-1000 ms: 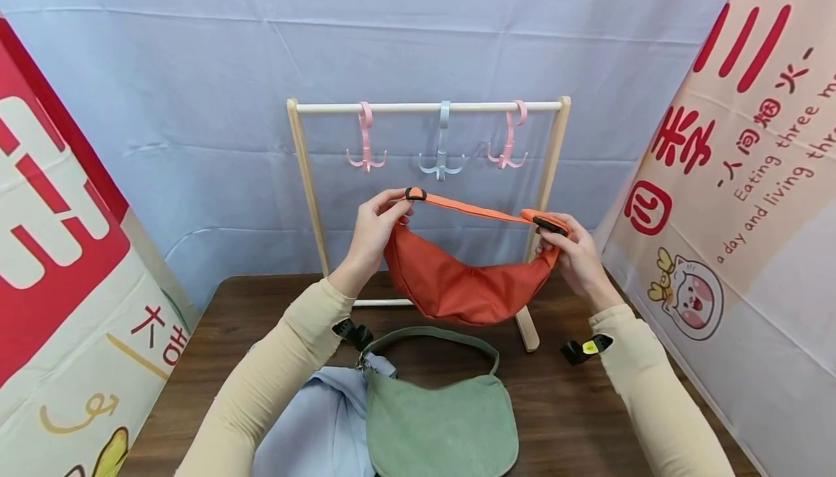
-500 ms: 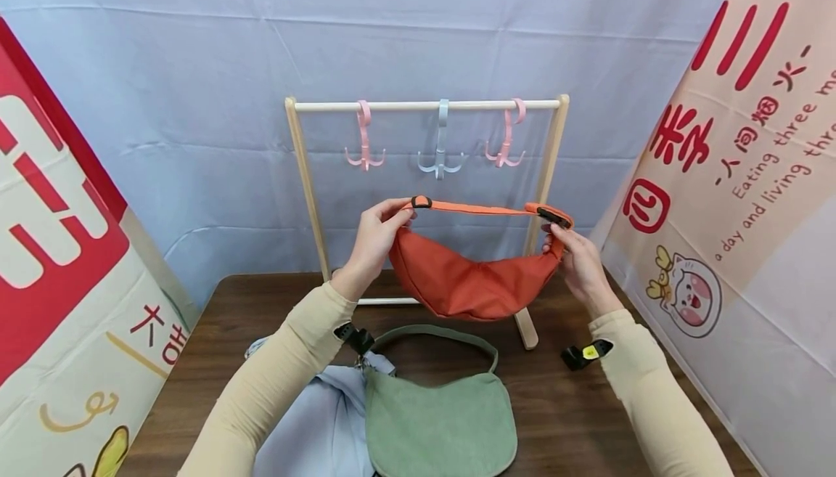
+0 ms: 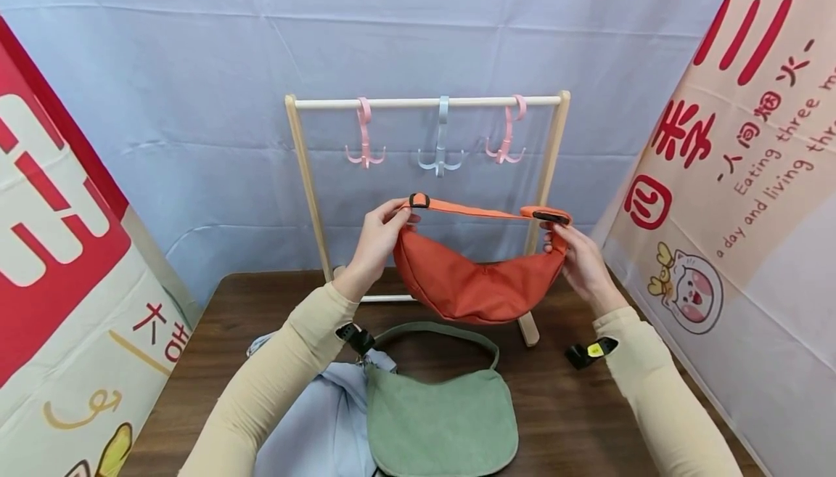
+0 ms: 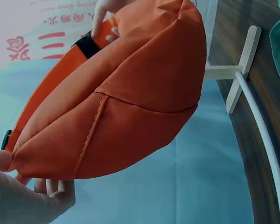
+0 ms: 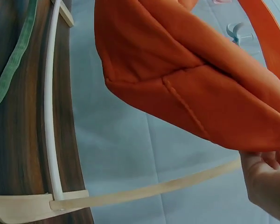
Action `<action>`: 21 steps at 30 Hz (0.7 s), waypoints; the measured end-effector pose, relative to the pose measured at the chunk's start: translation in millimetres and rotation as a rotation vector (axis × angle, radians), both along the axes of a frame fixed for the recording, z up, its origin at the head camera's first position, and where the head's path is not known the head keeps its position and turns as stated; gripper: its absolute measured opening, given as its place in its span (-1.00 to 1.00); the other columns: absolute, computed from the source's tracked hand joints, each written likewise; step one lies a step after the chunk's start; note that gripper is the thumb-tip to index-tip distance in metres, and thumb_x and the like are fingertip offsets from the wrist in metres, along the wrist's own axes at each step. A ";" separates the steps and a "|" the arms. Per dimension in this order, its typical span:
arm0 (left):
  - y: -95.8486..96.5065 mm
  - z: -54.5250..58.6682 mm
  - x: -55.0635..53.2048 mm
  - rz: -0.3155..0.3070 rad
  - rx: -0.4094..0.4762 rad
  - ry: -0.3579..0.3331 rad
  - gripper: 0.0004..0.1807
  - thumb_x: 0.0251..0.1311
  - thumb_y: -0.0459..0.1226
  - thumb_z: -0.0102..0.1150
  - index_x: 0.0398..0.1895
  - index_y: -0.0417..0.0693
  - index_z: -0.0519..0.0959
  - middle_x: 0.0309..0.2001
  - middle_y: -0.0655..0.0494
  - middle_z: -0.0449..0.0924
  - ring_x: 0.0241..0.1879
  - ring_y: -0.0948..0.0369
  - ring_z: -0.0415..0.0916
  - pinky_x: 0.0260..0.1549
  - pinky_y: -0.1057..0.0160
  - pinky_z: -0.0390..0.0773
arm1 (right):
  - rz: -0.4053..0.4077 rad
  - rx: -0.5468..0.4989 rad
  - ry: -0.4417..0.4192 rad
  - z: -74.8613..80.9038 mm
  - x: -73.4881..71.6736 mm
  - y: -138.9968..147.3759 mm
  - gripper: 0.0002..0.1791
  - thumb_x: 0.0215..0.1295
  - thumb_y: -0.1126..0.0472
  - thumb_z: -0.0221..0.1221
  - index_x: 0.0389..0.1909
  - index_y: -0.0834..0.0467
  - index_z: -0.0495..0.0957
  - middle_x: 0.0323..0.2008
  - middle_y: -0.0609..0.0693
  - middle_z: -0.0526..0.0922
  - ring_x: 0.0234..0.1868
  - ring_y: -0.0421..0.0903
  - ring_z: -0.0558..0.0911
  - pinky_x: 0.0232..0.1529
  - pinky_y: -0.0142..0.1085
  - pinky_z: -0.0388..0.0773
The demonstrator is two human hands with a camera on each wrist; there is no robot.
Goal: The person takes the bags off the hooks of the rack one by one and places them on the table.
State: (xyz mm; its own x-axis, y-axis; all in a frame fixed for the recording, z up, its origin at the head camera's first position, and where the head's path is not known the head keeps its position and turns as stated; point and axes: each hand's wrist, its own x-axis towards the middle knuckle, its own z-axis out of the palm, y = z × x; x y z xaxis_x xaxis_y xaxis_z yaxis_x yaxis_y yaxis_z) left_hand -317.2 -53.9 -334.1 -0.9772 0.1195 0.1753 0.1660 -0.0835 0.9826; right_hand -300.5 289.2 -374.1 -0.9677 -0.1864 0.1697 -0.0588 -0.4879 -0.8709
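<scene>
An orange sling bag hangs between both hands above the table, in front of the rack. Its strap stretches across the top, with a dark slider at the left and a dark buckle at the right. At the bag's left end, my left hand pinches it just by the slider. The right hand grips the other end beneath the buckle. In the left wrist view the bag fills the middle, thumb and fingers at its tip. The right wrist view shows the bag from the other side.
Behind the bag stands a wooden rack with a white bar. From it hang a pink hook, a blue hook and another pink hook. A green shoulder bag and pale blue cloth lie on the table.
The left hand and the slider have dropped slightly and shifted a little right. The bag's right end and buckle have tilted a bit. Both hands keep their hold.
</scene>
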 end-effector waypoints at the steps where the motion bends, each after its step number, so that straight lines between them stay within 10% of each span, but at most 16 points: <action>1: -0.3 -0.5 0.0 -0.004 -0.004 0.000 -0.66 0.38 -0.25 0.00 0.17 -0.08 0.50 -0.12 -0.15 0.60 -0.18 0.20 0.59 -0.19 0.32 0.59 | 0.009 -0.002 0.000 -0.3 -0.1 0.6 -0.69 0.49 0.24 -0.12 -0.03 0.14 0.60 -0.39 -0.02 0.63 -0.39 -0.18 0.57 -0.35 -0.42 0.59; 21: -2.2 -10.5 -1.3 0.027 -0.037 0.011 -0.69 0.29 -0.26 0.13 0.07 -0.05 0.60 0.05 -0.09 0.57 -0.20 0.25 0.51 -0.40 0.42 0.53 | 0.200 -0.288 -0.057 -10.2 -7.4 18.5 -0.63 0.53 0.29 -0.29 0.16 0.11 0.43 -0.27 0.10 0.61 -0.30 -0.09 0.60 -0.21 -0.29 0.63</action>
